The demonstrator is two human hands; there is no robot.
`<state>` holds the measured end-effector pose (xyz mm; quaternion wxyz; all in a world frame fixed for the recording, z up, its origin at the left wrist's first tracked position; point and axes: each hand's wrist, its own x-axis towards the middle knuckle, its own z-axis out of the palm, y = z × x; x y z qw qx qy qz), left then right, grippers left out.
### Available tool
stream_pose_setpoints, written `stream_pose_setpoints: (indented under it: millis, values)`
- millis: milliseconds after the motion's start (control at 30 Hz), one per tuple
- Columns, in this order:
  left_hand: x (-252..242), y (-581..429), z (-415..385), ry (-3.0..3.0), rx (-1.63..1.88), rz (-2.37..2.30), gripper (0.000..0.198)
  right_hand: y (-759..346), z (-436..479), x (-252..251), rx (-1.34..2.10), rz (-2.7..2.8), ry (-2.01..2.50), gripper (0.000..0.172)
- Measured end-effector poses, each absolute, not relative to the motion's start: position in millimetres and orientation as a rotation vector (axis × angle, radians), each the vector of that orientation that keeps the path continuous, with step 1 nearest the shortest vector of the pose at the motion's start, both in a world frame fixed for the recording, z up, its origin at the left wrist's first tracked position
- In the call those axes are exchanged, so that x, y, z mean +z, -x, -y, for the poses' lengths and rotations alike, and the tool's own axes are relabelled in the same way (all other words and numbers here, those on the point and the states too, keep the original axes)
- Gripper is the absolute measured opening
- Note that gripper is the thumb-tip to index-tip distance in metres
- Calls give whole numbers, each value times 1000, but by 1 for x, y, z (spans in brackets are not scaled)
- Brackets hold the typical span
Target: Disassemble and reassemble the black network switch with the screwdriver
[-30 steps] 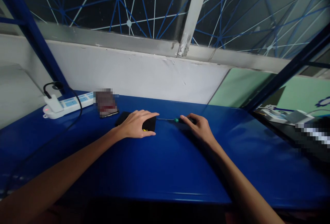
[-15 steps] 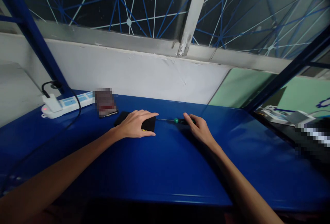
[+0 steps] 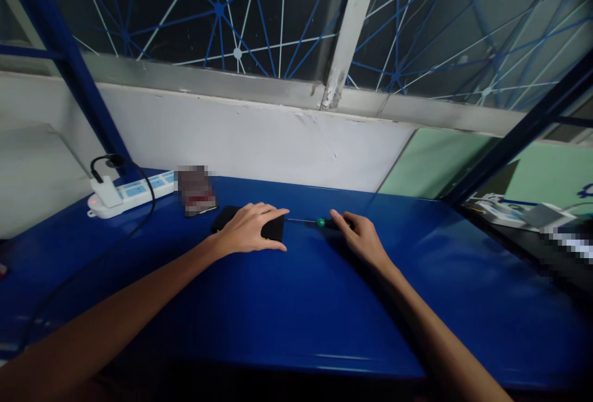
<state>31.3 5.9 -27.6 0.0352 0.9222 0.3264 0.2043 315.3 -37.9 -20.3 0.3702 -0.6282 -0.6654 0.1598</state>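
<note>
A black box-like object (image 3: 273,228) lies on the blue table (image 3: 296,309), and my left hand (image 3: 250,227) is closed over it, thumb and fingers on its two long sides. To its right, my right hand (image 3: 361,233) grips a screwdriver (image 3: 320,222) with a black and green handle. The thin shaft points left, and its tip is at the right end of the black object, near my left fingertips. Whether the tip touches the object cannot be made out. Most of the handle is hidden by my right hand.
A white power strip (image 3: 147,188) with a plugged-in black cable (image 3: 125,224) stands at the back left. Beside it lies a blurred dark reddish item (image 3: 197,191). Blue frame posts rise at both sides. At the far right are a white device (image 3: 514,212) and papers.
The whole view has shifted slightly, so everything appears a little lower. Both hands keep their hold on the black object and the screwdriver.
</note>
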Motion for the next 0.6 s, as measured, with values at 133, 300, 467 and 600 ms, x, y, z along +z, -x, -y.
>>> stream_pose_setpoints:
  millis: [133,300,467,600]
  values:
    - [-27,-34,-5,-2846,587,-1025,84,-316,38,-19,721,1590,1482,41]
    - [-26,-36,-4,-2867,551,-1044,86,-316,35,-22,763,1525,1486,44]
    - [-27,-36,-5,-2876,563,-1052,84,-313,37,-22,397,1669,1580,51]
    - [-29,-35,-6,-2861,555,-1043,86,-314,37,-20,777,1562,1437,40]
